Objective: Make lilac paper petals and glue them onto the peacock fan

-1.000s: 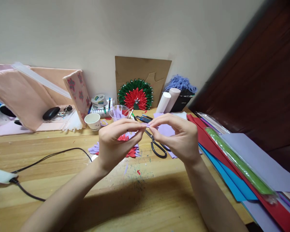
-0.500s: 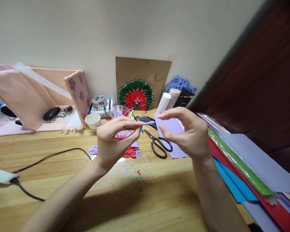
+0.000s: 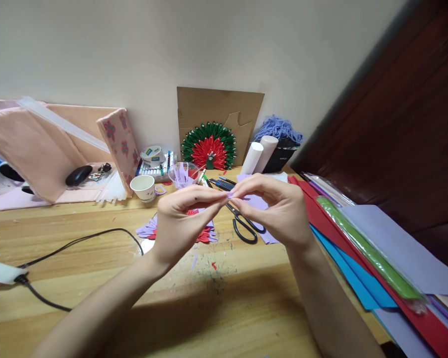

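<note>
Hands meet over the table point(image 3: 224, 298): left hand point(image 3: 184, 219) and right hand point(image 3: 280, 214) both pinch one tiny purple paper scrap point(image 3: 230, 195). Held so narrowly, I reckon it could tear, or slip down beside the scissors point(image 3: 240, 220).

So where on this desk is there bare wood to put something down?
Bare wood lies nearest the camera, between the black cable on the left and the coloured paper sheets on the right. Farther back it is crowded: scissors, paper flower pieces, paper cup and pens along the wall.
</note>
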A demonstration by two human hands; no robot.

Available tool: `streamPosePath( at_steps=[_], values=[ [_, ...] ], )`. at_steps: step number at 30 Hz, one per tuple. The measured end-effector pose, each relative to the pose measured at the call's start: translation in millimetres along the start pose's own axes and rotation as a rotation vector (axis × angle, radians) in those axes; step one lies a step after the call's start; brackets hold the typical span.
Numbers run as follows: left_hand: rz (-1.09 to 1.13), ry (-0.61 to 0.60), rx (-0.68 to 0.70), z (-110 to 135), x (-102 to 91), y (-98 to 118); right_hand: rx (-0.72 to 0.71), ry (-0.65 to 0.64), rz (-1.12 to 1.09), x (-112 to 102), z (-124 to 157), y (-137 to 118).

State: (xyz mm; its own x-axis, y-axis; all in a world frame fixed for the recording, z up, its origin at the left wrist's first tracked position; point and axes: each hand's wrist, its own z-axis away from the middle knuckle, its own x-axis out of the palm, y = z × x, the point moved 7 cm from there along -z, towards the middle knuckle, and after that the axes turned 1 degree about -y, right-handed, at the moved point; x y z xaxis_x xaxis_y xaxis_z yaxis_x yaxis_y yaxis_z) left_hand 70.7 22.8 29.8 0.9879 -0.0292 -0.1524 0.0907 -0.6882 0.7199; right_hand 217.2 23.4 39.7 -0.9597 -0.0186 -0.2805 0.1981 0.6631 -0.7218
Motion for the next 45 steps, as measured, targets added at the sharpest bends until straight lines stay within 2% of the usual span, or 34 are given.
streamPosePath(
  at_steps=[5, 15, 22, 26, 31, 34, 37, 40, 45],
  values=[
    [0.065, 0.014, -0.089, 1, -0.8, -4, -0.018, 0.031, -0.011, -1, 1, -2],
    [-0.031, 0.023, 0.041, -1, -2.8, 6, -0.018, 0.092, -0.009, -1, 3, -3],
    [-0.053, 0.035, -0.005, 3, -1.2, 3, -0.002, 0.073, 0.037, 4, 4, -4],
    [-0.128, 0.018, 0.023, 4, -0.4, 6, 0.006, 0.072, 0.071, 6, 5, -4],
    [-0.257, 0.015, 0.099, -3, -12.5, 8, 0.033, 0.099, 0.053, -3, 4, 1],
    [-0.263, 0.045, 0.073, -10, -24.9, 5, 0.067, 0.148, 0.019, -14, 2, 6],
    [-0.210, -0.040, 0.036, -12, -20.2, 4, 0.120, 0.114, -0.023, -14, 0, 10],
    [-0.226, -0.146, 0.098, -8, -6.3, 10, 0.146, 0.035, -0.059, -3, 0, 12],
    [-0.274, -0.182, 0.165, -5, -0.5, 15, 0.152, -0.001, -0.056, 5, 2, 12]
  ],
)
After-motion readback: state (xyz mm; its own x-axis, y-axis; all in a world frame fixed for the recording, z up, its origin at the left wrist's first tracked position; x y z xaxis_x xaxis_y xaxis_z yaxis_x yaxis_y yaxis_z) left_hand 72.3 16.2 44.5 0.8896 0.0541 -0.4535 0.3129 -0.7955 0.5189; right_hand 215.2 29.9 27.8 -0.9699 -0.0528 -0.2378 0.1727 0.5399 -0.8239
